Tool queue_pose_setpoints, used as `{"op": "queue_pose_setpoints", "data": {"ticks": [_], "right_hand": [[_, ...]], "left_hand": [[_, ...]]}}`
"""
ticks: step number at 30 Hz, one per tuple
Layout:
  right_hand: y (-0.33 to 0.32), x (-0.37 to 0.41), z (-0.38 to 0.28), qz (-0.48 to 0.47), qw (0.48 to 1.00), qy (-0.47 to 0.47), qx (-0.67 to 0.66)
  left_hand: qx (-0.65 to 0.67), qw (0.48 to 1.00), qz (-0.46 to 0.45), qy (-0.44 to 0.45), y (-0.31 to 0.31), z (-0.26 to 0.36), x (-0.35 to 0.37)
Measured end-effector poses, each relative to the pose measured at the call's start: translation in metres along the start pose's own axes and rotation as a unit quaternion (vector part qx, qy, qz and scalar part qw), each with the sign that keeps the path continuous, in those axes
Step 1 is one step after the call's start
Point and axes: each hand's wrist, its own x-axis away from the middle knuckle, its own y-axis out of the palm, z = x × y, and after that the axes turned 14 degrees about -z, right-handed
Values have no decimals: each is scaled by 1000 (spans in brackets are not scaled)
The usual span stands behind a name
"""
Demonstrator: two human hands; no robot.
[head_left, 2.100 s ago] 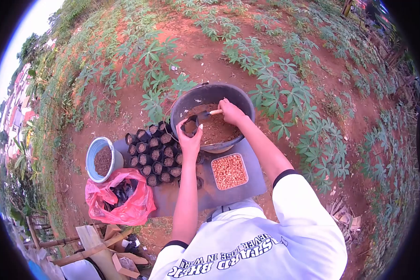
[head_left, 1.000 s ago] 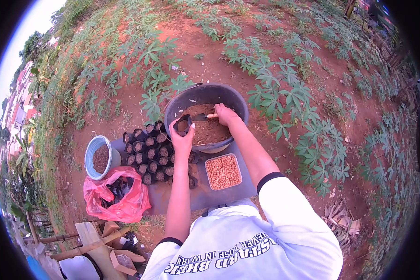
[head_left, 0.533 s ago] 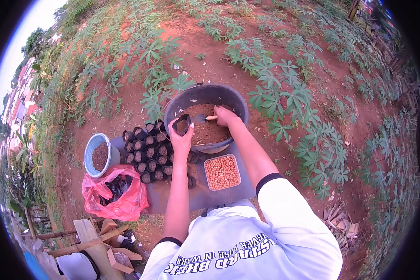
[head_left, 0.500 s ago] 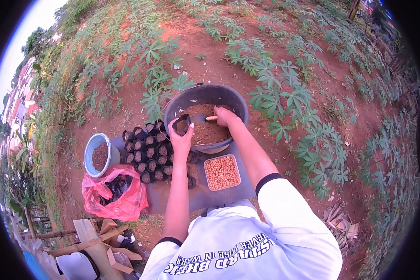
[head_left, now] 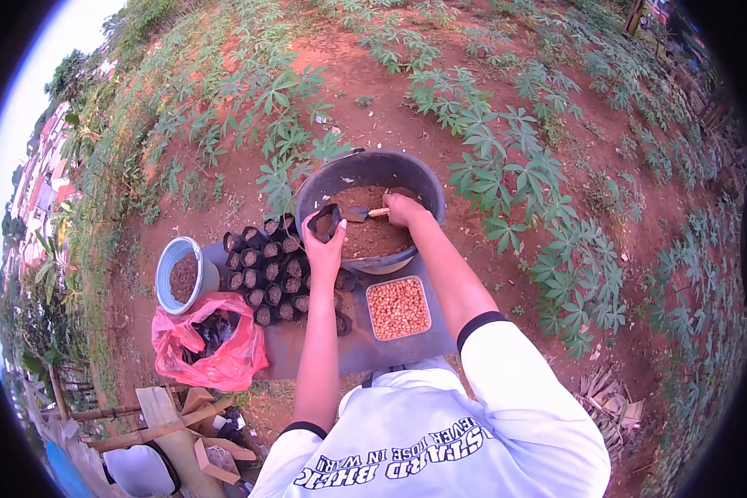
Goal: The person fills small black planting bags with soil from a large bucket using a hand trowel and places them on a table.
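Note:
My left hand (head_left: pixel 324 245) grips a black seedling bag (head_left: pixel 325 221) at the left side of a large dark basin (head_left: pixel 427 178). Brown soil (head_left: pixel 378 241) lies in the basin. In my right hand (head_left: pixel 402 211) is the light handle of a small trowel (head_left: pixel 358 214), its blade pointing left, close to the bag's mouth. Soil shows on the blade. My right fingers are closed round the handle and partly hidden. Left of the basin, several soil-filled black bags (head_left: pixel 271 272) stand packed together on the table.
A clear tub of orange-tan kernels (head_left: pixel 398 309) sits in front of the basin on the grey table (head_left: pixel 353 349). To the left stand a pale blue bucket (head_left: pixel 164 274) with soil and a pink plastic bag (head_left: pixel 245 357) holding black bags. Leafy plants (head_left: pixel 506 158) grow beyond.
The trowel's blade now shows brown soil, where its grey metal was visible before. Both hands stay in nearly the same place; the whole view has shifted slightly.

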Motion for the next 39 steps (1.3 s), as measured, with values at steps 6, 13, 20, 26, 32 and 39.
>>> {"op": "queue_pose_setpoints", "data": {"ticks": [6,13,20,26,32,39], "right_hand": [[3,-2,3,-6,1000,-5,17],[1,2,-3,-6,999,-23,-42],[4,4,-4,6,996,-71,-49],[-4,9,-13,-3,993,-109,-46],[-1,6,-8,0,990,-136,-44],[-13,23,-10,25,983,-157,-94]], "left_hand": [[4,1000,6,-15,0,4,2],[21,999,36,-23,4,6,2],[17,998,45,-43,6,15,4],[25,995,67,-64,8,18,4],[-15,993,81,-90,13,28,1],[25,994,76,-76,11,26,0]]}}
